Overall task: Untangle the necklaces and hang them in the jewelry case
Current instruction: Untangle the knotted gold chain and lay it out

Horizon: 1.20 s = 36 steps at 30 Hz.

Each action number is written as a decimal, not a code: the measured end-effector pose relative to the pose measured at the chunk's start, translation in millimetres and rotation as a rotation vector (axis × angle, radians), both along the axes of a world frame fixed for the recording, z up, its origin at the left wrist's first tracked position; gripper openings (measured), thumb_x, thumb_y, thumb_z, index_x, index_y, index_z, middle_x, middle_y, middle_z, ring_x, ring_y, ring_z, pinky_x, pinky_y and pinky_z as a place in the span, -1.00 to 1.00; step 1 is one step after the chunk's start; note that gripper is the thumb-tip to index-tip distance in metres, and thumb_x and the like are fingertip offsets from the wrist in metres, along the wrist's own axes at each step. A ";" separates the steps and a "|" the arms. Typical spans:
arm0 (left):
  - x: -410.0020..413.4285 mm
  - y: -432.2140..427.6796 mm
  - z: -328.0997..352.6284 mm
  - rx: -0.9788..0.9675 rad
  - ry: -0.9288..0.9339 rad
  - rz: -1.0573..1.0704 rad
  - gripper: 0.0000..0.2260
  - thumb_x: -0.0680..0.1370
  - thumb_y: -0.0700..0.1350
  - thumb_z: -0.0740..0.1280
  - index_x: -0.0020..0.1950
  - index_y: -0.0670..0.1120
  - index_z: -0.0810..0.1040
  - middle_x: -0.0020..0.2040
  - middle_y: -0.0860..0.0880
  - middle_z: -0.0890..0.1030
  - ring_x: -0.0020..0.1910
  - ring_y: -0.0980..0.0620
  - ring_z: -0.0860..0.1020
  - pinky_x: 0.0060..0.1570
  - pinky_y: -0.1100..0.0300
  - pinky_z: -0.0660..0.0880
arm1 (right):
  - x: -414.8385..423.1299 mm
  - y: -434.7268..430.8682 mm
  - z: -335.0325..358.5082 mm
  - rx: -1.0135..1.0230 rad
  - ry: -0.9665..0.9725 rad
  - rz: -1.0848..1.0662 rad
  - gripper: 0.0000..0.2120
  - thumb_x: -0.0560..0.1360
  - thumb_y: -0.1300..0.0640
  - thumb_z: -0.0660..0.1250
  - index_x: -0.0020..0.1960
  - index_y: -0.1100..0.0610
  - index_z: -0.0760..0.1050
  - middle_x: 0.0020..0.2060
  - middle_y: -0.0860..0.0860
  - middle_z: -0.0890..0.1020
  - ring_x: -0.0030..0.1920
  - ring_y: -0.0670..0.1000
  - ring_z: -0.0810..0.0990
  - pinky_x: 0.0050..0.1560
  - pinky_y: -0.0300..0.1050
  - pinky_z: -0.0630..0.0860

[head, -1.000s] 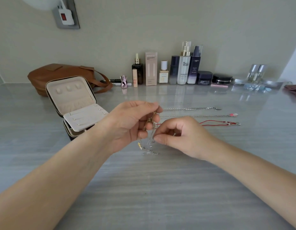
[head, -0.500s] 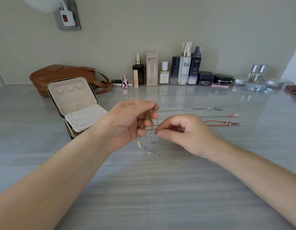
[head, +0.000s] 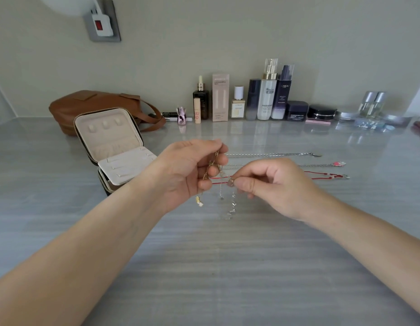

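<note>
Untangling step. Left hand (head: 187,170) pinches the gold chain (head: 199,200) high; right hand (head: 277,184) pinches the silver chain (head: 233,202), and both chains dangle over the counter (head: 204,267). Jewelry case (head: 110,140) stands open at left, nothing hung. Next, likely: ease the strands apart gently.

I'm at a home dressing table: skincare bottles (head: 268,90) line the wall beside my brown leather handbag (head: 96,107).
</note>
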<state>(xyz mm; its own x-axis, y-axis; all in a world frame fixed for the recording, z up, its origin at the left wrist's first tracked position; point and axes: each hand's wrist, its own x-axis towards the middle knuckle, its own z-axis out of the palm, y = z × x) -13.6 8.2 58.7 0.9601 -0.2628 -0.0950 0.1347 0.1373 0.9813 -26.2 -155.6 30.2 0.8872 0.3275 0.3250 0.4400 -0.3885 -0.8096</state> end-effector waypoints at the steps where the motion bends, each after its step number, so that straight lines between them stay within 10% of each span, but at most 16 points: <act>1: 0.8 0.3 -0.3 0.003 0.002 0.004 -0.85 0.55 -0.14 0.25 -0.20 -0.12 0.53 -0.45 0.03 0.53 -0.56 0.16 0.37 -0.62 0.39 0.24 | 0.2 -1.3 1.5 0.003 -0.005 -0.006 -0.83 0.44 0.22 0.37 -0.26 -0.01 0.58 -0.44 -0.14 0.60 -0.42 -0.20 0.50 -0.29 -0.41 0.43; 36: 6.0 1.5 -9.1 0.250 -0.086 0.025 -0.85 0.57 -0.10 0.26 -0.18 -0.09 0.51 -0.45 0.04 0.56 -0.53 0.15 0.31 -0.61 0.36 0.14 | 4.6 -19.2 14.5 0.311 0.361 -0.069 -0.75 0.57 0.13 0.16 -0.27 0.16 0.39 -0.52 -0.01 0.51 -0.33 0.01 0.57 -0.15 -0.15 0.51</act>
<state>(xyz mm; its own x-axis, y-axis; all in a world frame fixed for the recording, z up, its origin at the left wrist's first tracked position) -7.6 9.8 49.7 0.9734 -0.2175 -0.0722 0.0494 -0.1086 0.9929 -21.6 -174.9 44.7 0.9776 0.2000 0.0652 0.0910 -0.1225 -0.9883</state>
